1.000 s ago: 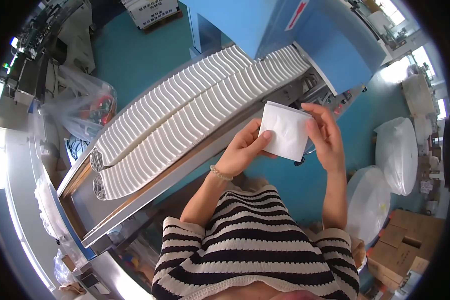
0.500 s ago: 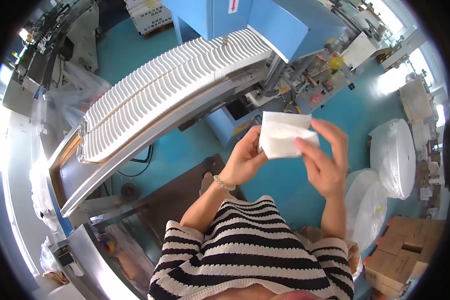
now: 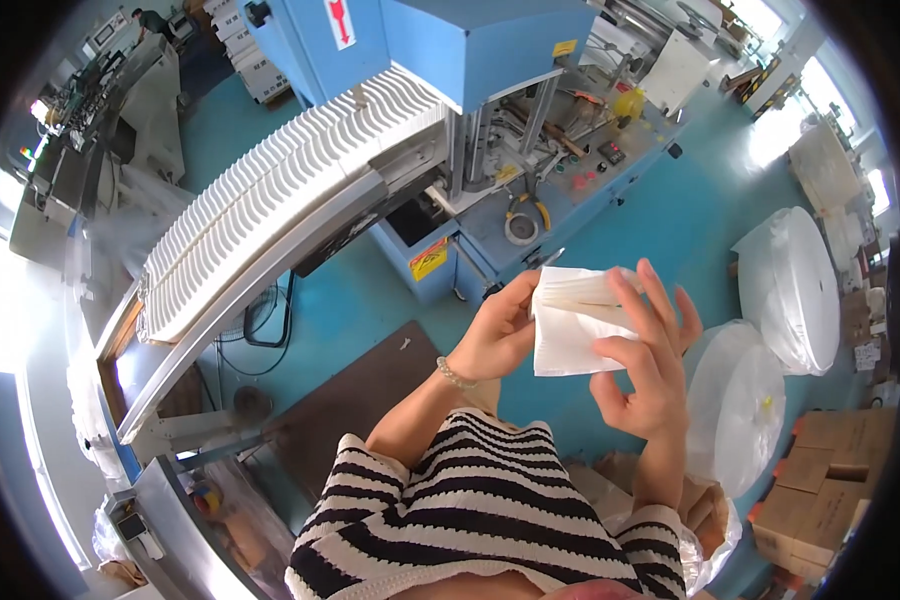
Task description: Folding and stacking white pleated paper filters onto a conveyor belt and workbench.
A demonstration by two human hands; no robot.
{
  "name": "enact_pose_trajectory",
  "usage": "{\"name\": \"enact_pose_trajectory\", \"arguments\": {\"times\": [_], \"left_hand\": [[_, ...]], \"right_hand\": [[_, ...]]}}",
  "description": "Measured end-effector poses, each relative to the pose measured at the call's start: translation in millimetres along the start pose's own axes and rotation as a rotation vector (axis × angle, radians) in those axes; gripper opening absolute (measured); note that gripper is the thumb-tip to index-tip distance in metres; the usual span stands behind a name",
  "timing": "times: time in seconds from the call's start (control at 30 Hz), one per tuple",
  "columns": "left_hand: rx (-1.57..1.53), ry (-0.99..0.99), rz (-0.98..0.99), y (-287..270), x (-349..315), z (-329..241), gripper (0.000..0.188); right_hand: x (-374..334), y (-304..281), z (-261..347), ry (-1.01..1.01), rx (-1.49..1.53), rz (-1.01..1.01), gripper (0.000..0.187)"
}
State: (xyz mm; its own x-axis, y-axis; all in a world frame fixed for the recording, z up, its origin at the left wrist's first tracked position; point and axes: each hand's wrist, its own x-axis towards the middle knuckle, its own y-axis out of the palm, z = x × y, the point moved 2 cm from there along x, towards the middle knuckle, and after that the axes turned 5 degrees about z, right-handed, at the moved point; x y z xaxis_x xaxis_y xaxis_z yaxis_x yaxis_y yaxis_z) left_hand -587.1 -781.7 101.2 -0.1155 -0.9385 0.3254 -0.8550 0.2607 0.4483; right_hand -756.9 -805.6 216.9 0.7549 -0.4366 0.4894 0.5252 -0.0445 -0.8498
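A small stack of folded white tissues [image 3: 580,345] is in front of my chest, its layered folds showing along the upper part. Its left side sits in my left hand [image 3: 497,325], thumb in front and the other fingers mostly behind the paper. Over its right side is my right hand [image 3: 650,355], fingers spread apart, with some fingertips against or just in front of the paper; whether they touch it is hard to tell. A long row of white folded tissues [image 3: 270,195] stands on edge along the machine's curved-looking rail [image 3: 270,300] at left.
A blue machine [image 3: 410,45] rises beyond the row. Its worktop [image 3: 590,195] carries a tape roll [image 3: 521,228] and loose tools. Large plastic-wrapped rolls [image 3: 785,290] stand at right, above cardboard boxes [image 3: 815,490]. A brown mat [image 3: 355,405] lies on the floor. Far left, another person [image 3: 153,25] is present.
The tissue stack has moved slightly lower and turned, now showing its layered folds. My right fingers have spread over it. The view has shifted, bringing more of the worktop into sight.
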Motion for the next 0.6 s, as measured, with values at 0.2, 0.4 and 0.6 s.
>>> {"name": "enact_pose_trajectory", "arguments": {"times": [0.2,0.4,0.6], "left_hand": [[-0.026,0.042,-0.024,-3,83,24,0.040],[-0.115,0.106,-0.066,-25,195,84,0.041],[-0.101,0.140,-0.072,-44,324,127,0.045]], "right_hand": [[0,11,-72,-0.051,-0.301,-0.096,0.025],[26,19,-189,-0.111,-0.479,-0.150,0.026],[79,12,-320,-0.158,-0.492,-0.198,0.022]]}}
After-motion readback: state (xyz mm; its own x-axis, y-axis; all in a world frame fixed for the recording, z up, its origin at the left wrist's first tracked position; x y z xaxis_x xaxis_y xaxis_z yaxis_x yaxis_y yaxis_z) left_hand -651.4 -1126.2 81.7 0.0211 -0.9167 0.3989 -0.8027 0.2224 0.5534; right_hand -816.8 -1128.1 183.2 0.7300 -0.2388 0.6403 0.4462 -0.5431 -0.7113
